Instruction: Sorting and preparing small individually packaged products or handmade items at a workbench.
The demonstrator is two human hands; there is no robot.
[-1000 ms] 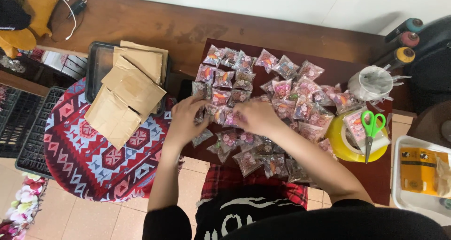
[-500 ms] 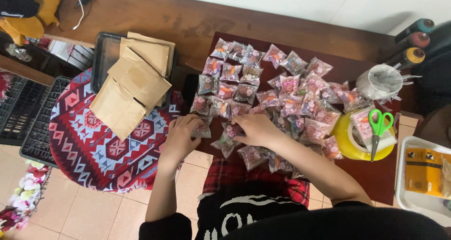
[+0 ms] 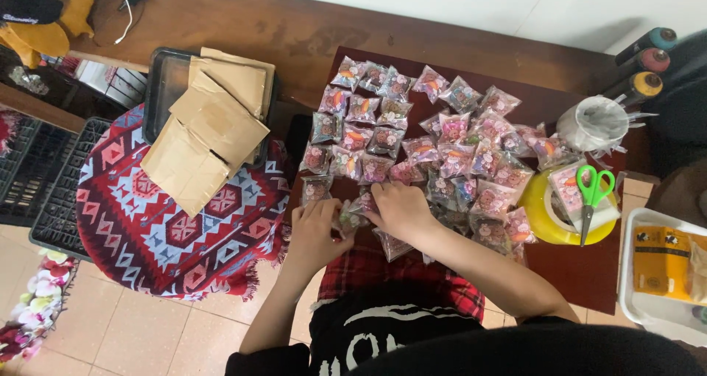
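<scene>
Both hands meet at the near edge of the bench (image 3: 574,273). Left hand (image 3: 318,232) and right hand (image 3: 394,208) pinch together one small clear packet (image 3: 350,215) between their fingers, right at that edge. Many similar packets (image 3: 412,136) lie in rows across the bench toward its far edge. Near the right edge, green scissors (image 3: 591,193) rest on a yellow tape roll (image 3: 541,225). Brown envelopes (image 3: 210,129) lie on a tray beyond the left edge.

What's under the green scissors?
The green scissors lie on a small clear packet with pink things inside, and that rests on a big yellow tape roll. The scissors and packet cover the roll's middle, so what is in there cannot be seen.
</scene>
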